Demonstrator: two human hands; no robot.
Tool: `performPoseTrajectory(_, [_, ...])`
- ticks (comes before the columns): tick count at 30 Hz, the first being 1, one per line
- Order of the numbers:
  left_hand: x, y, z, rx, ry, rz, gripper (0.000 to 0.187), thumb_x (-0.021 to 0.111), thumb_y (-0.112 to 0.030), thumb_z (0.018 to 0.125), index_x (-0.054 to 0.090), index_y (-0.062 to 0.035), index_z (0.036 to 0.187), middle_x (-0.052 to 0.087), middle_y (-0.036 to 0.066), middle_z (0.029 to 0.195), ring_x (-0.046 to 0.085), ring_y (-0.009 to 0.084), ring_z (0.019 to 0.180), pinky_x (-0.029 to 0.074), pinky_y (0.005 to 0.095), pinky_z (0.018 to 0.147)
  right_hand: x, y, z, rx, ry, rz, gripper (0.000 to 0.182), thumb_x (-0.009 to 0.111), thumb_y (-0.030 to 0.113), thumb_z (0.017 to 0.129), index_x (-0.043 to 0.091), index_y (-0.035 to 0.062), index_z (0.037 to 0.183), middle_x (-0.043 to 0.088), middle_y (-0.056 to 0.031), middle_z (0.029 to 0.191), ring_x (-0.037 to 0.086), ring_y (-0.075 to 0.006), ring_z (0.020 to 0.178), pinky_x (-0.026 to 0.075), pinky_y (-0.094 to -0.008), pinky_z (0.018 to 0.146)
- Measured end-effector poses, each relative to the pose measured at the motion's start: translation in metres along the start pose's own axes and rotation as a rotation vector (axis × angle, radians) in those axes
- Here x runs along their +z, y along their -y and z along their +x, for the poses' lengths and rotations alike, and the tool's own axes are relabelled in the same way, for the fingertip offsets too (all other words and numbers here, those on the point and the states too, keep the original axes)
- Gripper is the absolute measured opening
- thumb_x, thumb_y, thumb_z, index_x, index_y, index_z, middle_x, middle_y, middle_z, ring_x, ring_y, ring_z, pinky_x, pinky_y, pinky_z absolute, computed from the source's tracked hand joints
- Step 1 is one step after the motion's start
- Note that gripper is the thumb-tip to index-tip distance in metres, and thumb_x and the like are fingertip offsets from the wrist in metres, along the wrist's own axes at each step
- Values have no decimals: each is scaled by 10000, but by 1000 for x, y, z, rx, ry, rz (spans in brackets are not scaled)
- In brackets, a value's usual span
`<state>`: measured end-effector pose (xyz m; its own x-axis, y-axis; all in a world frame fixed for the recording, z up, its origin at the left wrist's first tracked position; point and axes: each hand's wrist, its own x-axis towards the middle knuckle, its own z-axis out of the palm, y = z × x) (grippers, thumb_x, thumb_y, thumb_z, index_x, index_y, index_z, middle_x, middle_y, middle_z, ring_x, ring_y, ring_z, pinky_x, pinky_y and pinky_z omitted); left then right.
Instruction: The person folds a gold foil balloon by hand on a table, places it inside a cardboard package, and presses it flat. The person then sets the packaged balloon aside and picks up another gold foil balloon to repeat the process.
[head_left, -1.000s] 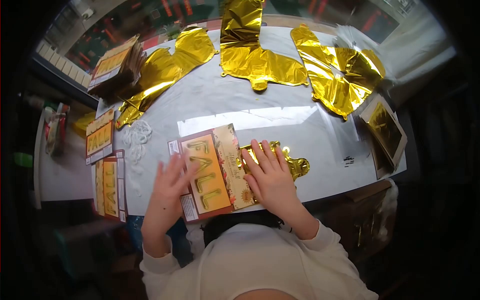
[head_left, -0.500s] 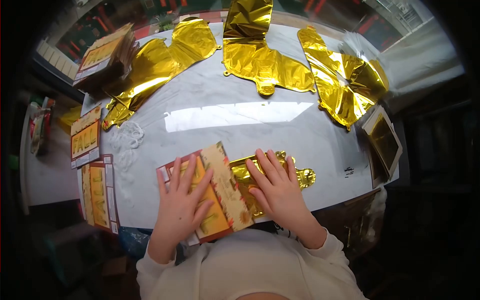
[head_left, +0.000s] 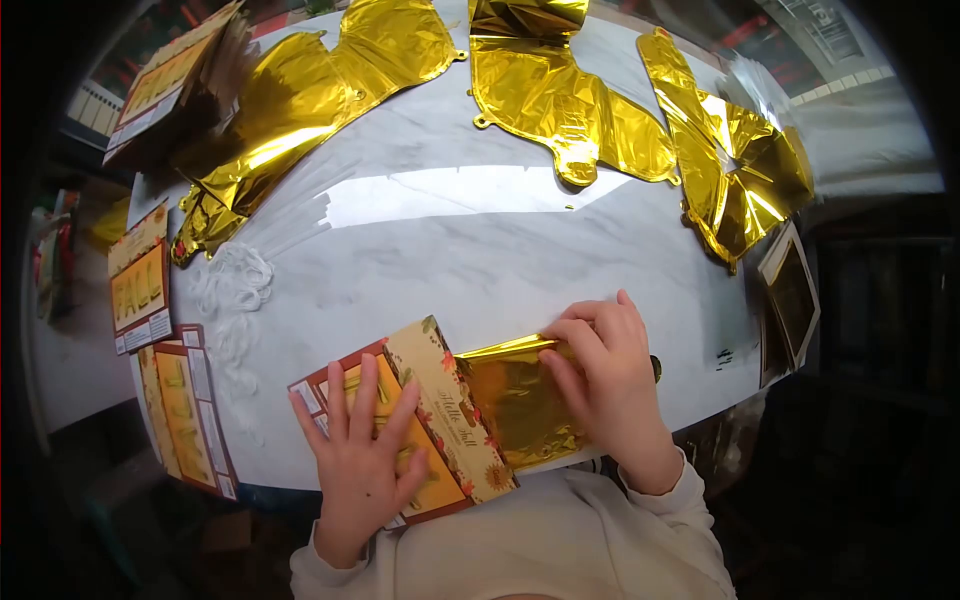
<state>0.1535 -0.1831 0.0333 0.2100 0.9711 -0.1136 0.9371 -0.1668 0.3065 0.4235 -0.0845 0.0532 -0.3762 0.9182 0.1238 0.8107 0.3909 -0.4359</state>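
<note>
My left hand [head_left: 368, 455] lies with fingers spread on a printed card [head_left: 445, 390] that reads "Hello Fall" and is set at a slant near the table's front edge. Just right of it, a folded gold foil balloon [head_left: 515, 405] sits partly against the card's right side. My right hand [head_left: 610, 385] is closed at the upper edge of that balloon, thumb and fingers pinching the foil. Its palm and wrist hide the balloon's right end.
Large flat gold foil balloons [head_left: 570, 110] lie along the back of the marble-patterned table [head_left: 420, 270]. At left are a tall stack of cards [head_left: 170, 80], single "FALL" cards [head_left: 140, 285] and white string [head_left: 235, 280]. Folded foil pieces on cards [head_left: 790, 290] stand at right.
My right hand has gone from lying flat on the folded balloon to pinching its upper edge, and the foil now looks smoother. My left hand stays spread on the card. The view has shifted.
</note>
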Motion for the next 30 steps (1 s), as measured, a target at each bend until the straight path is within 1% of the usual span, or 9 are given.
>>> performPoseTrajectory(2, [0,0,-1,-4,12,5,645,635,-342,864,579,-164,1481,327,219,1675,204,494,1569,30,746,1213,-3,0,3,-12,9,-4,283,795,81,841,650,82,1085,601,-74,1117,592,-295,1080,398,-559,1118])
performPoseTrajectory(4, [-1,1,-1,-2,22,-2,633,633,-351,871,585,-171,1476,324,215,1680,202,493,1571,31,749,1212,-7,2,3,7,5,77,247,800,48,839,660,75,1041,645,-75,1048,603,-295,999,451,-460,983])
performPoseTrajectory(7, [0,2,-1,4,20,6,624,635,-357,877,590,-174,1473,316,212,1686,200,492,1572,31,751,1211,-8,2,0,80,45,191,250,797,50,859,659,77,1065,650,-66,999,574,-278,971,431,-396,884])
performPoseTrajectory(10, [0,2,-1,4,27,3,619,638,-359,880,594,-176,1469,310,209,1691,194,494,1574,30,752,1211,-3,2,1,177,38,237,253,793,60,878,654,76,1089,650,-62,983,550,-260,971,424,-372,900])
performPoseTrajectory(17, [-4,1,-1,15,28,-6,616,642,-345,894,585,-165,1481,311,219,1686,189,500,1572,25,752,1209,4,-4,3,149,39,214,230,773,83,899,652,75,1094,648,-53,967,549,-251,940,412,-372,903])
performPoseTrajectory(20, [-8,-1,3,21,38,-32,616,655,-372,927,563,-209,1514,290,215,1697,208,508,1561,37,781,1183,6,-6,3,98,28,190,201,768,90,899,652,83,1063,650,-43,939,576,-238,876,393,-372,914])
performPoseTrajectory(22, [-14,-7,10,35,76,-64,607,675,-332,920,569,-237,1511,284,219,1696,217,502,1560,44,777,1184,6,-8,3,75,23,206,179,766,89,894,648,88,1028,651,-32,910,598,-230,824,380,-372,915])
performPoseTrajectory(29, [-9,-37,30,177,40,-84,586,651,-232,906,600,-280,1488,246,225,1705,170,506,1572,36,744,1202,10,-11,0,43,-21,236,135,741,106,918,654,90,1020,660,-38,903,606,-238,831,383,-381,910])
performPoseTrajectory(30, [-7,-41,31,210,-2,-62,586,687,-257,909,592,-203,1484,274,224,1694,184,492,1574,53,730,1212,10,-12,0,27,-31,247,131,735,113,924,656,94,1026,661,-39,904,606,-240,836,383,-383,914])
